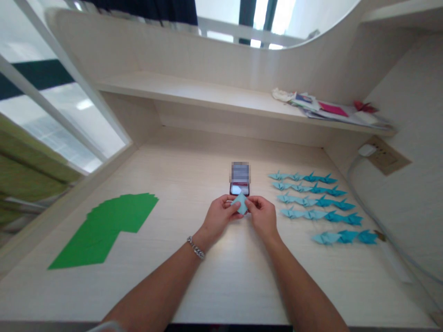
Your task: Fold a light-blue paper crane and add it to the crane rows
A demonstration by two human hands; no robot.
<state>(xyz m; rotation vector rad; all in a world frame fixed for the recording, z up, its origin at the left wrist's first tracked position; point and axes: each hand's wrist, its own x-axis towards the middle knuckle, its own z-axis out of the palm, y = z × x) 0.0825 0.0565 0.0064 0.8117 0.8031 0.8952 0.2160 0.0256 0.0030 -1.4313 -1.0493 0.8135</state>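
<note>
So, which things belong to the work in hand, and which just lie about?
Likely the work:
light-blue paper, held in left hand and right hand
blue paper birds
perhaps green sheets and phone

Probably unrelated:
papers on the shelf
white plug

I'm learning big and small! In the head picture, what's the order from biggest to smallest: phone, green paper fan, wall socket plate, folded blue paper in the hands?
1. Green paper fan
2. Wall socket plate
3. Phone
4. Folded blue paper, partly covered

That's how they look here; real sizes may differ.
</note>
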